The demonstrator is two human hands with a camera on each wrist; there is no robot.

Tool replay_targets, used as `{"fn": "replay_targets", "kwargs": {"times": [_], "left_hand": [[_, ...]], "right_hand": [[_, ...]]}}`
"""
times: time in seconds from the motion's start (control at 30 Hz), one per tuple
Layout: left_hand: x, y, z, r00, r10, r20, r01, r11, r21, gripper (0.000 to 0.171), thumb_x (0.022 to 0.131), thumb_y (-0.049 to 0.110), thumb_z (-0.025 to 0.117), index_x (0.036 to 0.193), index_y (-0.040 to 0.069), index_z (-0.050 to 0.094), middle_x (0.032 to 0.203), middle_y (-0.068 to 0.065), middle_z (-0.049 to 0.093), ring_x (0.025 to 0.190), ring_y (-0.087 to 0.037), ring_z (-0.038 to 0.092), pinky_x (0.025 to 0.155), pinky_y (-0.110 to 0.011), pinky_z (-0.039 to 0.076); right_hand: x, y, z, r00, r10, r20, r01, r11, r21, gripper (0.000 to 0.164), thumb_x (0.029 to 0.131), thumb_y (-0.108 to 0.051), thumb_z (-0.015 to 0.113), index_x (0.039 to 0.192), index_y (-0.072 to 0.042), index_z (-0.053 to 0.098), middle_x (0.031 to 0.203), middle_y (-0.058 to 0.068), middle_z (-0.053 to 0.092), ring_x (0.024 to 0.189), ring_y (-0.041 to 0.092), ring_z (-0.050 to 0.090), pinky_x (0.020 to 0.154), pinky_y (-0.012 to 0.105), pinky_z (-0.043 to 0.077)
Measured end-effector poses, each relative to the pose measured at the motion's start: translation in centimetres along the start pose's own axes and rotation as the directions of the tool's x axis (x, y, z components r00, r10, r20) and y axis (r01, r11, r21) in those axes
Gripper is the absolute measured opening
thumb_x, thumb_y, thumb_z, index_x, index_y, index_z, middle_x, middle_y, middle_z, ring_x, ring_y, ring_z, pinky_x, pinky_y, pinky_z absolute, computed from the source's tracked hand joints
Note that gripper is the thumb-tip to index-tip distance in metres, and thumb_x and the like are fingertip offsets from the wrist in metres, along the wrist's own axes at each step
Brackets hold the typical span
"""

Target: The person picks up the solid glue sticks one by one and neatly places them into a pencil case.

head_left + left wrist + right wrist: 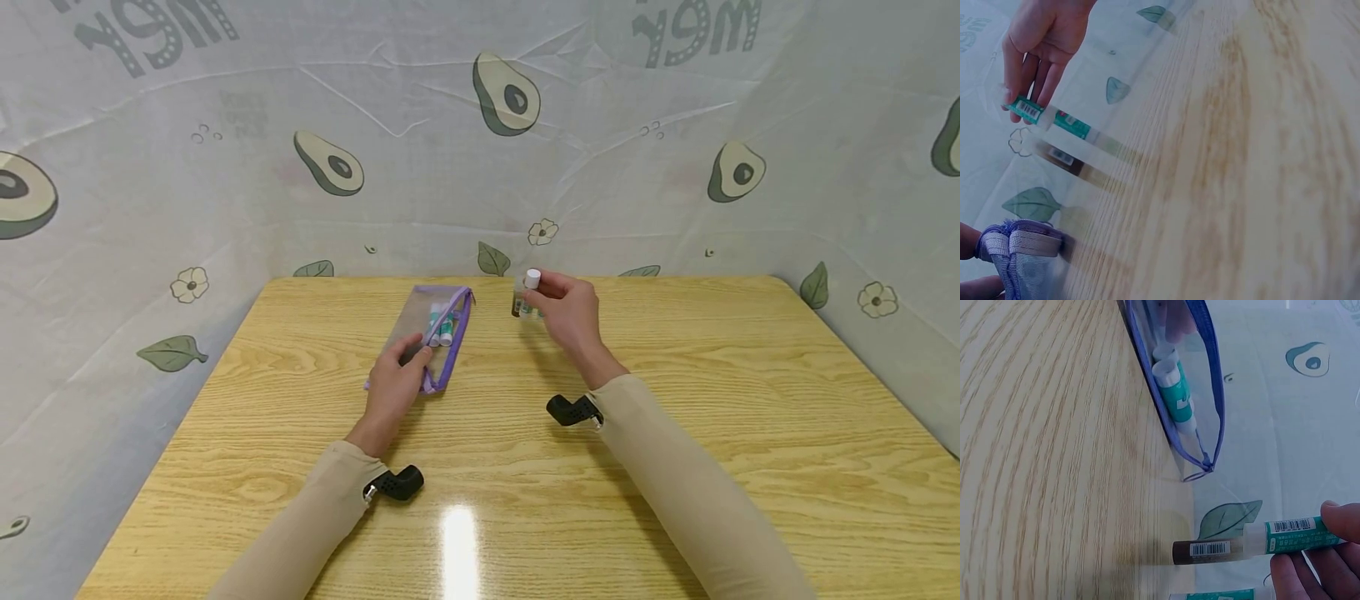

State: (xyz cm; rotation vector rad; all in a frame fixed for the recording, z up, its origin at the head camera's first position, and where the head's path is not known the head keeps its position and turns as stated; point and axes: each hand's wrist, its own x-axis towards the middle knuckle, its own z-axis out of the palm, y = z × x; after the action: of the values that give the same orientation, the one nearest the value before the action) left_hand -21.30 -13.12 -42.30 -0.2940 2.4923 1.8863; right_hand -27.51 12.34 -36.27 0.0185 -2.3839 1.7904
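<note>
1. Tube with green label (1300, 534) and white end is in the right hand (567, 312), pinched between thumb and fingers. It is held upright in the air, near the far edge of the tabletop (712, 417).
2. Just beside and below this tube, a brown tube (1205, 551) with a barcode stands upright on the tabletop. Near it stands also another green tube (1072, 124); the right hand partly covers this small group in the head view.
3. To the left of the group, and apart from it, a mesh pouch (454, 354) with purple trim rests on the tabletop. Its mouth is parted, and it faces toward the right side.
4. Inside the pouch, two green-and-white tubes (446, 328) lie side by side, close to the opening.
5. Left hand (396, 375) holds the near end of the pouch; thumb and forefinger are spread a little, with the purple trim between them.
6. Both arms wear beige sleeves (693, 479), and at each wrist a small black device (401, 483) is fixed.
7. Tabletop has yellowish wood grain, and a bright reflection (460, 550) shines on its near part.
8. Behind and around it hangs a pale cloth (427, 208), with printed avocados, leaves, flowers and grey letters.
</note>
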Motion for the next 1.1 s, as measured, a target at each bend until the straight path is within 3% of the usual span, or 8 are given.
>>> {"fn": "replay_targets", "kwargs": {"times": [0.13, 0.3, 0.5, 0.93, 1.1], "left_hand": [[0.1, 0.1, 0.0, 1.000, -0.009, -0.001, 0.009, 1.000, -0.005, 0.052, 0.107, 0.035, 0.059, 0.156, 0.016, 0.054, 0.164, -0.009, 0.050, 0.158, -0.028, 0.039, 0.129, -0.049, 0.035], [0.1, 0.1, 0.0, 1.000, -0.009, -0.009, 0.009, 1.000, -0.001, 0.052, 0.107, 0.034, 0.060, 0.155, 0.015, 0.055, 0.162, -0.009, 0.052, 0.156, -0.028, 0.041, 0.127, -0.049, 0.037], [0.2, 0.0, 0.0, 1.000, -0.012, -0.010, 0.012, 1.000, -0.001, 0.052, 0.107, 0.034, 0.059, 0.155, 0.016, 0.055, 0.161, -0.009, 0.053, 0.155, -0.028, 0.042, 0.127, -0.050, 0.037], [0.0, 0.1, -0.1, 1.000, -0.001, -0.006, 0.001, 1.000, 0.012, 0.051, 0.108, 0.033, 0.059, 0.155, 0.015, 0.055, 0.160, -0.009, 0.054, 0.154, -0.029, 0.044, 0.126, -0.050, 0.039], [-0.1, 0.2, -0.1, 1.000, 0.006, -0.003, -0.006, 1.000, 0.012, 0.051, 0.108, 0.033, 0.059, 0.155, 0.014, 0.055, 0.159, -0.010, 0.055, 0.153, -0.030, 0.045, 0.126, -0.050, 0.039]], "right_hand": [[0.2, -0.1, 0.5, 1.000, -0.010, -0.004, 0.010, 1.000, 0.020, 0.045, 0.099, -0.015, 0.076, 0.141, -0.002, 0.068, 0.135, 0.019, 0.073, 0.128, 0.029, 0.070, 0.100, 0.036, 0.059], [0.2, -0.3, 1.0, 1.000, -0.017, -0.001, 0.017, 0.999, 0.036, 0.043, 0.099, -0.013, 0.075, 0.139, 0.000, 0.069, 0.134, 0.021, 0.073, 0.127, 0.030, 0.070, 0.106, 0.040, 0.057], [0.2, -0.6, 1.7, 1.000, -0.019, 0.003, 0.018, 0.999, 0.043, 0.041, 0.099, -0.013, 0.076, 0.138, 0.000, 0.069, 0.133, 0.020, 0.074, 0.125, 0.029, 0.071, 0.101, 0.036, 0.059], [0.6, -1.0, 2.5, 1.000, 0.000, 0.010, -0.001, 0.998, 0.071, 0.041, 0.099, -0.009, 0.075, 0.138, 0.001, 0.069, 0.133, 0.022, 0.073, 0.125, 0.032, 0.071, 0.104, 0.046, 0.059], [0.7, -1.0, 2.8, 1.000, 0.008, 0.019, -0.009, 0.998, 0.058, 0.042, 0.099, -0.012, 0.076, 0.138, -0.001, 0.069, 0.132, 0.020, 0.074, 0.123, 0.031, 0.071, 0.093, 0.035, 0.060]]}}
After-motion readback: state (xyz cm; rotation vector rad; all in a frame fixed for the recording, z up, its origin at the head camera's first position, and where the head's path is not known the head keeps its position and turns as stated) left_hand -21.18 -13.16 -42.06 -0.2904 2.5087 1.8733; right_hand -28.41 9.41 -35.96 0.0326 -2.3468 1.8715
